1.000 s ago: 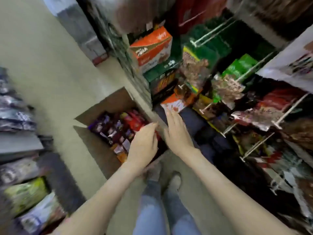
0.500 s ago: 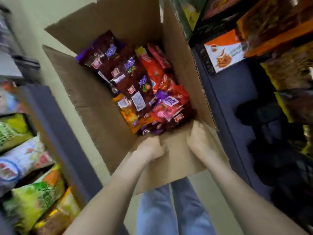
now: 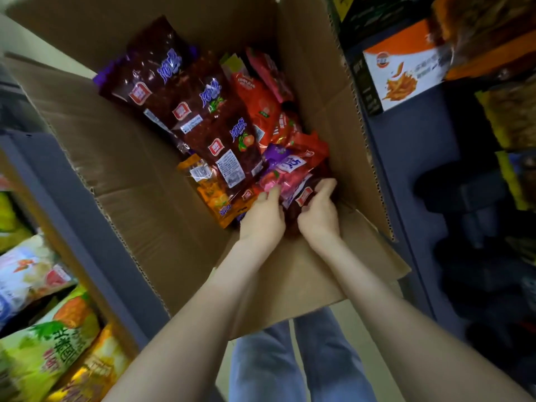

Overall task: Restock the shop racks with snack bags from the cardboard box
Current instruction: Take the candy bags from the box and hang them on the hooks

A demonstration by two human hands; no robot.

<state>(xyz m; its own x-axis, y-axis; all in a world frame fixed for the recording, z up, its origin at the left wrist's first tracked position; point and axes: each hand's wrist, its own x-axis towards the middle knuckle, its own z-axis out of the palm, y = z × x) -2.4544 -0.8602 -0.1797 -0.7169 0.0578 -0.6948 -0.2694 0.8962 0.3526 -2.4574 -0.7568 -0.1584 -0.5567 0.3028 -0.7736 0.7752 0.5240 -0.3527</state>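
Observation:
An open cardboard box (image 3: 139, 181) stands on the floor in front of me, holding several snack bags: dark red ones (image 3: 185, 111), orange-red ones (image 3: 258, 103), an orange one (image 3: 211, 195) and a pink one (image 3: 287, 175). Both hands are inside the box at its near end. My left hand (image 3: 262, 217) reaches under the pink bag's left edge. My right hand (image 3: 319, 210) curls its fingers round a dark red bag (image 3: 304, 195) beneath the pink one.
A grey rack (image 3: 52, 204) on the left carries green and white snack bags (image 3: 43, 349). On the right, a dark rack (image 3: 406, 181) holds an orange-and-white carton (image 3: 406, 71) and yellow bags. My legs stand behind the box's near flap (image 3: 304, 274).
My head has dropped closer to the box. Both hands moved from the near flap's edge forward into the box and took hold of the bags at its near end.

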